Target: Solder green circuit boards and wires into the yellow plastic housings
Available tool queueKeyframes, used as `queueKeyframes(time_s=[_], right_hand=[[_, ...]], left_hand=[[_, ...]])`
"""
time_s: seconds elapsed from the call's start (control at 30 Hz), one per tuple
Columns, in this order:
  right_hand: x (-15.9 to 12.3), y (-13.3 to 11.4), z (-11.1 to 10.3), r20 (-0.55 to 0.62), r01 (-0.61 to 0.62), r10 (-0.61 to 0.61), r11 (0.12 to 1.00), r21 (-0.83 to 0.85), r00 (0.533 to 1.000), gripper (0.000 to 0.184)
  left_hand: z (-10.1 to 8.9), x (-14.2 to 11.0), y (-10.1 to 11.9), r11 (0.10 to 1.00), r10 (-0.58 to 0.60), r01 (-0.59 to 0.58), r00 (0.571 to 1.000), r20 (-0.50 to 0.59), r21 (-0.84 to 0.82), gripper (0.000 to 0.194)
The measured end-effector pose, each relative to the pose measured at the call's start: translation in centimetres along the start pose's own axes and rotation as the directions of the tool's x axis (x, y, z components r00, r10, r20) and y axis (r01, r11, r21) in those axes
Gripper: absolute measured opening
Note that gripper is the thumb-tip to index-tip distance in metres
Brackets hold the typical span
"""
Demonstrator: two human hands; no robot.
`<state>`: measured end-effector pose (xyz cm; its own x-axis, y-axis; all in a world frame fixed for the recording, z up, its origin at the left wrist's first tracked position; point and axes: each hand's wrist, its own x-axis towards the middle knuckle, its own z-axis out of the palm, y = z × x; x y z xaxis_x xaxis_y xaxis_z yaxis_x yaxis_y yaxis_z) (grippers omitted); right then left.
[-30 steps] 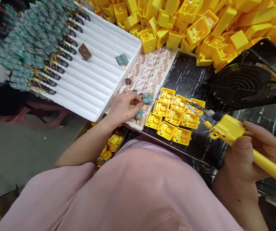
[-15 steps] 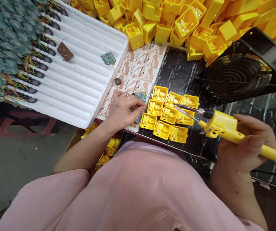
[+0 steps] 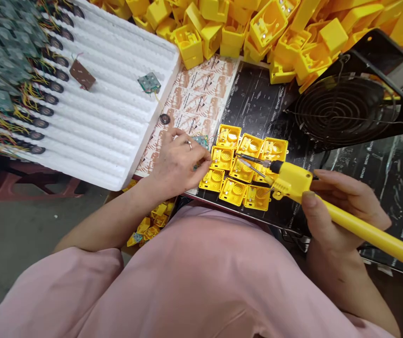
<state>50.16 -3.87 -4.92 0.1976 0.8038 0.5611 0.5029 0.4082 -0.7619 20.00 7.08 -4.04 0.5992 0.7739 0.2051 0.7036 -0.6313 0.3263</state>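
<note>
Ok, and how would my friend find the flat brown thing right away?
Look for the big white foam tray on the left. On its ridges, between the heap of green circuit boards and one lone green board, lies a small, flat, tilted square. It's brown, while those boards are green.

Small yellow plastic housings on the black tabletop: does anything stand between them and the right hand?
Only the yellow soldering tool held in the right hand; its metal tip reaches over the housings. Nothing else visible stands between. The black wire-grilled fan sits beyond the tool, off that line.
</note>
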Motion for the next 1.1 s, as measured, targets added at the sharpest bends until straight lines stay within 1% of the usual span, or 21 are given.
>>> queueKeyframes(time_s=[0.1, 0.17, 0.27, 0.33, 0.37, 0.4, 0.47, 0.5, 0.57, 0.67, 0.77, 0.87, 0.93, 1.0, 1.03, 1.1], right_hand=[[0.1, -0.3, -0.2, 0.104, 0.054, -0.049, 0.997, -0.046, 0.993, 0.056], [0.4, -0.8, -0.1, 0.146, 0.066, -0.057, 0.996, -0.054, 0.988, 0.054], [0.9, -1.3, 0.5, 0.148, 0.052, -0.041, 0.996, -0.072, 0.988, 0.049], [1.2, -1.6, 1.1, 0.150, 0.085, -0.078, 0.995, -0.042, 0.986, 0.046], [1.3, -1.7, 1.4, 0.163, 0.112, -0.107, 0.993, -0.021, 0.981, 0.041], [1.4, -1.8, 1.6, 0.186, 0.128, -0.124, 0.992, -0.009, 0.975, 0.033], [1.7, -2.1, 1.9, 0.256, 0.130, -0.120, 0.991, -0.022, 0.959, 0.018], [1.9, -2.3, 2.0, 0.279, 0.132, -0.116, 0.991, -0.039, 0.953, 0.015], [2.3, -2.6, 2.2, 0.320, 0.149, -0.119, 0.986, -0.071, 0.940, 0.014], [2.8, -2.7, 2.6, 0.331, 0.223, -0.185, 0.972, -0.079, 0.925, 0.017], [3.1, -2.4, 3.0, 0.308, 0.315, -0.277, 0.946, -0.079, 0.910, 0.022], [3.4, -2.3, 3.1, 0.334, 0.373, -0.329, 0.925, -0.077, 0.883, 0.027], [3.5, -2.3, 2.7, 0.356, 0.365, -0.319, 0.928, -0.070, 0.879, 0.023], [3.4, -2.1, 2.0, 0.349, 0.301, -0.256, 0.950, -0.081, 0.902, 0.014], [3.2, -2.0, 1.7, 0.340, 0.253, -0.208, 0.963, -0.095, 0.917, 0.014], [2.9, -1.7, 1.1, 0.322, 0.158, -0.110, 0.980, -0.125, 0.940, 0.023]], left_hand=[[-0.5, 0.2, 0.1, 0.993, 0.079, -0.077, 0.997, -0.014, 0.094, 0.025], [-0.8, 0.6, 0.0, 0.986, 0.111, -0.110, 0.994, -0.003, 0.122, 0.026], [-1.1, 1.6, -0.3, 0.975, 0.162, -0.164, 0.987, 0.021, 0.148, 0.031], [-1.1, 2.2, -0.5, 0.962, 0.203, -0.208, 0.978, 0.046, 0.178, 0.039], [-1.1, 2.4, -0.5, 0.958, 0.215, -0.222, 0.975, 0.058, 0.182, 0.042], [-1.1, 2.5, -0.5, 0.958, 0.216, -0.225, 0.974, 0.071, 0.177, 0.045], [-1.0, 2.7, -0.5, 0.966, 0.201, -0.212, 0.975, 0.091, 0.144, 0.046], [-1.1, 2.7, -0.4, 0.970, 0.195, -0.207, 0.976, 0.097, 0.131, 0.046], [-1.1, 2.6, -0.2, 0.970, 0.194, -0.207, 0.975, 0.106, 0.131, 0.048], [-1.3, 2.7, 0.0, 0.963, 0.191, -0.213, 0.972, 0.138, 0.168, 0.049], [-1.4, 2.8, 0.0, 0.969, 0.176, -0.197, 0.974, 0.145, 0.151, 0.042], [-1.3, 3.1, -0.1, 0.978, 0.161, -0.179, 0.975, 0.156, 0.110, 0.036], [-1.3, 3.2, -0.2, 0.979, 0.150, -0.171, 0.973, 0.175, 0.109, 0.036], [-1.2, 3.3, -0.2, 0.977, 0.150, -0.174, 0.972, 0.183, 0.124, 0.037], [-1.2, 3.4, -0.2, 0.974, 0.157, -0.184, 0.970, 0.187, 0.136, 0.038], [-1.3, 3.5, -0.1, 0.960, 0.182, -0.218, 0.963, 0.199, 0.175, 0.040]])
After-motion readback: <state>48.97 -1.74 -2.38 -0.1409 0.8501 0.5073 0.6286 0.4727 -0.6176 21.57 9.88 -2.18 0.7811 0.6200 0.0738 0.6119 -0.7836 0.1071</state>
